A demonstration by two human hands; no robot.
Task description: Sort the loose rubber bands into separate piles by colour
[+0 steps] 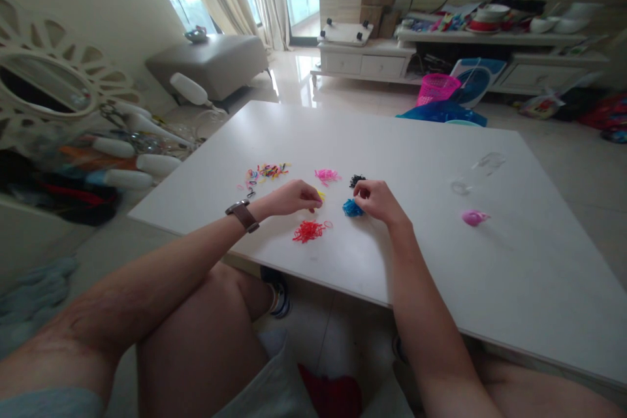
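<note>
Small loops lie in separate piles on the white table (304,137). My left hand (296,198) is bent over the yellow pile (321,196), its fingers pressed together; what they hold is too small to name. The red pile (308,230) lies nearer me, the pink pile (327,176) farther off. My right hand (375,199) has its fingers pinched at the edge of the blue pile (351,208), just in front of the black pile (357,180). Whatever is between those fingertips is hidden. A mixed-colour pile (272,171) sits farther left.
On the table's right side are a clear container (477,173) lying down and a pink-purple object (474,217). Beyond the far edge stands a pink basket (437,88). White rounded parts (157,164) stick out left of the table.
</note>
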